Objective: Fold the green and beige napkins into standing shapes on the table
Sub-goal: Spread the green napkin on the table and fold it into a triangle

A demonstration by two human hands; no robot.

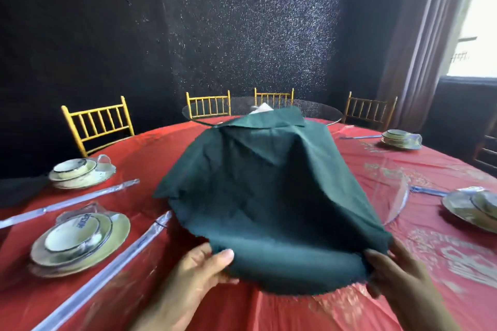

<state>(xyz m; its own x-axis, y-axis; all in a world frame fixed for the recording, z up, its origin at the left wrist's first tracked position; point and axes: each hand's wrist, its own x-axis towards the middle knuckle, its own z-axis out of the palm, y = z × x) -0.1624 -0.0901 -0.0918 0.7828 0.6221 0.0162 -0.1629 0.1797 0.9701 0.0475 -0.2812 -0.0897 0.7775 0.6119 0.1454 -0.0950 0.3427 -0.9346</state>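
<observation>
The left grip (199, 267) pinches the near edge of the green napkin (269, 191), with the thumb on top of the cloth. The right grip (398, 277) holds the same edge at the other corner, with its fingers curled round it. The napkin is spread wide and puffed up over the middle of the worktop (443, 263), which has a red cover. Its far end flops over near a glass turntable (320, 109). On the left sit stacked plates and bowls (78, 239) and long wrapped sticks (149, 234). More plates (400, 138) sit on the right. Gold chairs (98, 126) stand round the far side, by a dark wall
</observation>
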